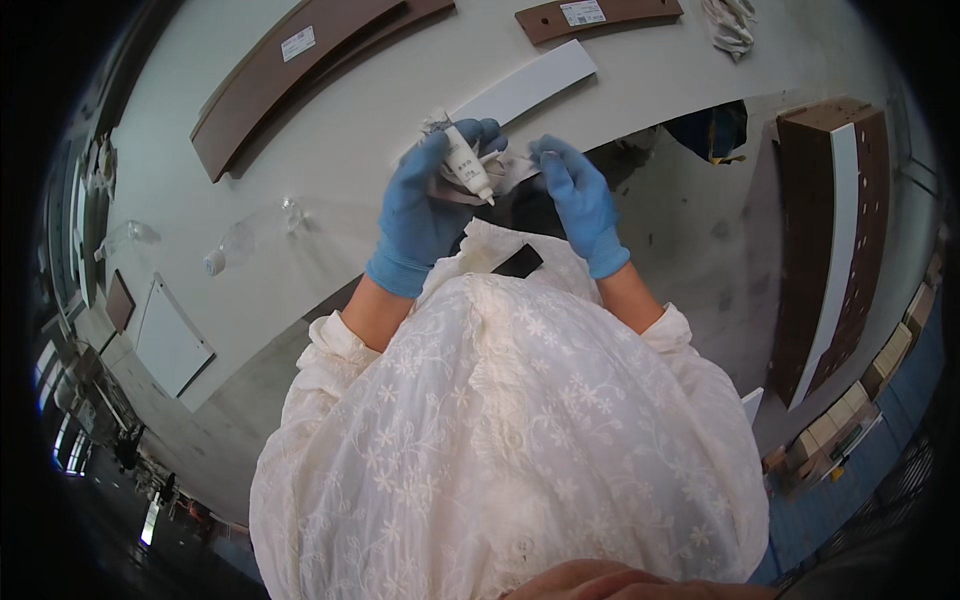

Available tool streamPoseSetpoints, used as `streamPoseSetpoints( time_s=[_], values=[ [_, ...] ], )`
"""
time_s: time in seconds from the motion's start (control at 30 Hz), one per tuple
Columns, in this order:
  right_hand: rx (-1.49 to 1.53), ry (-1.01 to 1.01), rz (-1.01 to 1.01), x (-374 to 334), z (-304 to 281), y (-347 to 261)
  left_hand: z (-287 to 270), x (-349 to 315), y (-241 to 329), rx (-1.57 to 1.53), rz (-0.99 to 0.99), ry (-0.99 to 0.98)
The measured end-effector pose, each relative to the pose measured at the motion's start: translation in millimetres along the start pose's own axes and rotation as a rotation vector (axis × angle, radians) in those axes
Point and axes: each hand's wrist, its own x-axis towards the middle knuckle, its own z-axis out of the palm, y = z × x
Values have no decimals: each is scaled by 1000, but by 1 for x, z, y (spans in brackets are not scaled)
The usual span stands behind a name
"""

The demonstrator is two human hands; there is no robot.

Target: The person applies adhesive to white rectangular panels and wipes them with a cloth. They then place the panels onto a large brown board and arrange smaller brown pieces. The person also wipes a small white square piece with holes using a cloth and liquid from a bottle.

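Note:
My left hand (405,205), in a blue glove, is closed around a small white tube (464,158) whose pointed nozzle tips downward toward me. Crumpled white cloth or tissue (515,172) is bunched behind the tube and stretches across to the right. Its far end meets the fingers of my right hand (582,200), also gloved in blue, which look pinched together on it. Both hands are raised in front of my white embroidered shirt, near the table's edge. Just beyond them a white curved strip (530,85) lies on the pale table (345,130).
Brown curved boards (290,75) lie at the far left, and a labelled brown piece (600,14) at the far side. Clear plastic bottles (240,240) and a white panel (172,335) are on the left. Tall brown panels (830,240) stand at right. A crumpled cloth (730,25) lies far right.

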Motion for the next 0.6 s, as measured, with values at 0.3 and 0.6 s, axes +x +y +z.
streamPoseSetpoints(
  time_s=[0.3,0.6],
  values=[
    [135,-90,109,14,-6,-6,5,16,-20,162,-94,31],
    [-701,249,-764,32,-13,-24,12,26,-23,406,2,75]
  ],
)
